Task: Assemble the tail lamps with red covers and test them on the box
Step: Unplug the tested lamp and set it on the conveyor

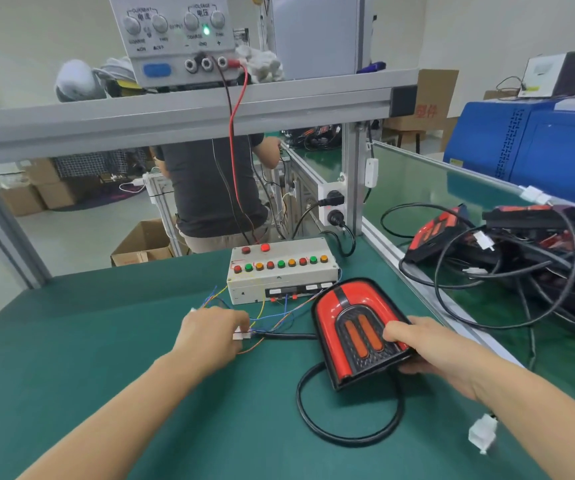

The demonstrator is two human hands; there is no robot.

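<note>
A tail lamp (348, 327) with a red cover and a black base lies tilted on the green mat. My right hand (431, 348) grips its near right edge, thumb on the orange strips. The lamp's black cable (313, 424) loops on the mat in front of it. My left hand (213, 330) pinches a white connector (243, 335) where thin coloured wires meet a black lead. Those wires run to the test box (281, 271), a beige case with rows of red, green and orange buttons, standing behind the lamp.
Another white connector (482, 433) lies at the near right. Several tail lamps and tangled black cables (521, 247) pile up on the right bench behind an aluminium rail. A power supply (175, 39) sits on the shelf above, its red lead hanging down. A person stands behind the bench.
</note>
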